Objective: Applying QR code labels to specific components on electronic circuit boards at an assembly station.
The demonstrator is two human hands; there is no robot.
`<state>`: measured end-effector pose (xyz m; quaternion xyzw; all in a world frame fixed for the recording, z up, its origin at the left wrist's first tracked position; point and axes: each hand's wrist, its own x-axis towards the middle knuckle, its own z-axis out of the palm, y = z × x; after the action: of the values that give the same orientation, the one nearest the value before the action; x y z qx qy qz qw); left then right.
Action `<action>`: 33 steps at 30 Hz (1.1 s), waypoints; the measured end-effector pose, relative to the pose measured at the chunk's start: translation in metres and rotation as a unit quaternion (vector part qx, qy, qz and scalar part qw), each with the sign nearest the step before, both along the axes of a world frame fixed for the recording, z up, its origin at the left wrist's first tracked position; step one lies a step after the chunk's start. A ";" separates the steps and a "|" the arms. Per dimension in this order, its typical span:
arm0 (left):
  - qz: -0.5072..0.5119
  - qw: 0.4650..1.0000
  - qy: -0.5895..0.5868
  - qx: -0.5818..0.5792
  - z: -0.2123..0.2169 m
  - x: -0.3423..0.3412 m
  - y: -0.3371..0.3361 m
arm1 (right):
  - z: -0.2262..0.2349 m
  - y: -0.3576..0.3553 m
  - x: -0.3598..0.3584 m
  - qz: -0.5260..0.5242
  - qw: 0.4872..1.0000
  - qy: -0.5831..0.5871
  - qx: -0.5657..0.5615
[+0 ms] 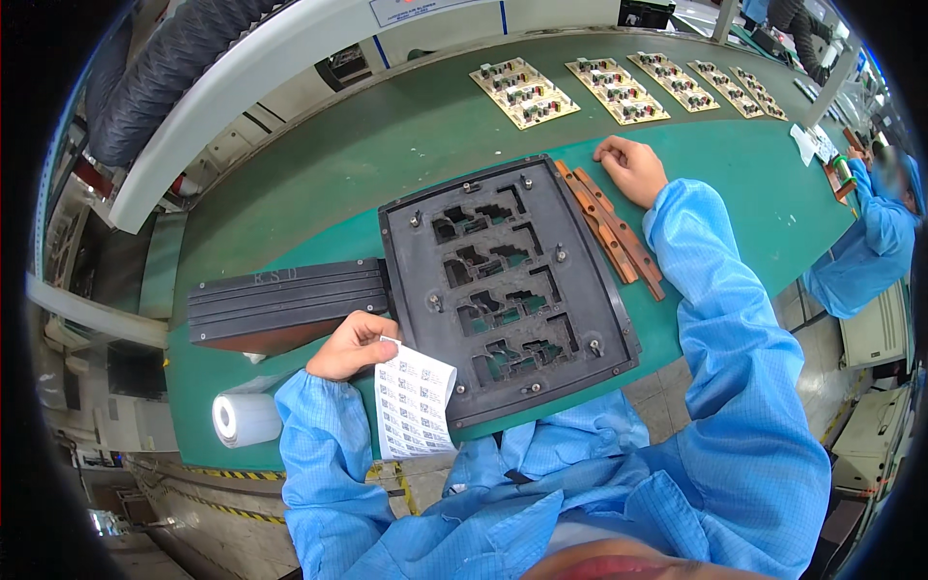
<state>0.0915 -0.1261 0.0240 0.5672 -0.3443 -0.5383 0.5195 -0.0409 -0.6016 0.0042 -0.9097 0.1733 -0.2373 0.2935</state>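
Note:
My left hand pinches the top edge of a white sheet of printed labels between thumb and fingers. The sheet hangs over the table's near edge, overlapping the lower left corner of a black fixture frame. Shaped cutouts run down the middle of this frame, and small metal studs stand around them. Beyond its far right corner, my right hand lies low over the mat with curled fingers. Whatever its fingertips may hold is too small or hidden to make out. Brown slotted bars lie between that hand and the frame.
Several populated circuit boards lie in a row along the far side of the green table. Left of the frame are stacked black panels and a white roll. A co-worker in blue sits at the far right.

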 end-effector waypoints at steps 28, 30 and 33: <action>-0.004 1.000 0.009 -0.001 0.001 -0.001 0.000 | 0.000 0.000 0.001 0.000 1.000 0.009 0.015; -0.006 1.000 0.007 -0.001 0.002 -0.001 -0.001 | 0.000 0.001 -0.001 -0.010 1.000 0.013 0.008; -0.005 1.000 0.005 0.000 0.001 -0.001 -0.001 | 0.001 0.002 0.000 -0.011 1.000 0.025 0.009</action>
<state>0.0905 -0.1270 0.0246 0.5628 -0.3442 -0.5438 0.5188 -0.0414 -0.6000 0.0051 -0.9108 0.1927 -0.2160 0.2945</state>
